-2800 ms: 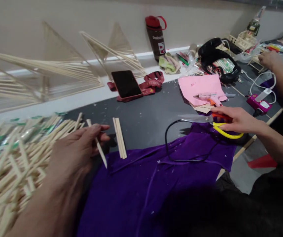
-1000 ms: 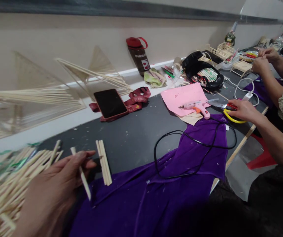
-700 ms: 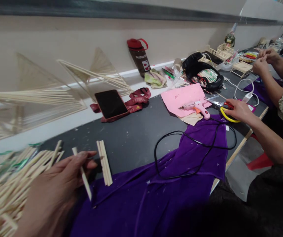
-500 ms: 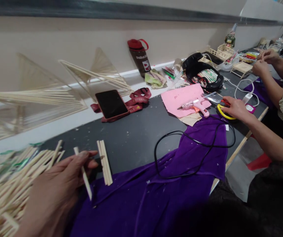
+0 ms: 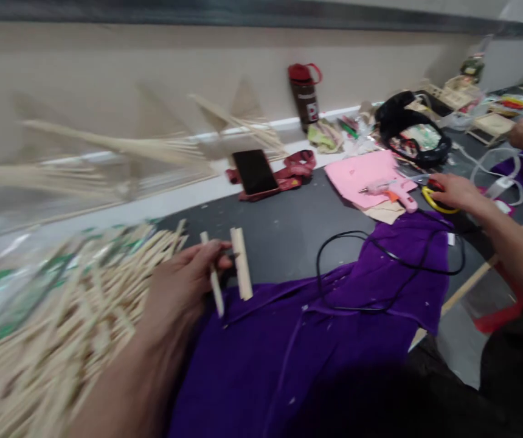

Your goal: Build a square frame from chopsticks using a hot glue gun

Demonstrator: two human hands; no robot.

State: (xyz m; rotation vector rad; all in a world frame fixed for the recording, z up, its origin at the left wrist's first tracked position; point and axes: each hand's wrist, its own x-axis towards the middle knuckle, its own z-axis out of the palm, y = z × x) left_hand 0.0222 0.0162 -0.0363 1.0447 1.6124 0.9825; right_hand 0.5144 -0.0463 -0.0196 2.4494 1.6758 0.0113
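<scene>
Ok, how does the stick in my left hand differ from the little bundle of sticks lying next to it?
The stick is single and thin; the bundle is several sticks side by side, so wider. The stick is pinched in the left hand; the bundle lies flat on the dark table. Both are pale wood and similar length.

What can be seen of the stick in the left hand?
The stick is short, thin and pale, seemingly wood or bamboo. The left hand pinches its upper half between thumb and fingers; both ends stick out. Its lower end points down over the edge of the purple cloth, contact unclear. It is apart from the small stick bundle beside it.
</scene>
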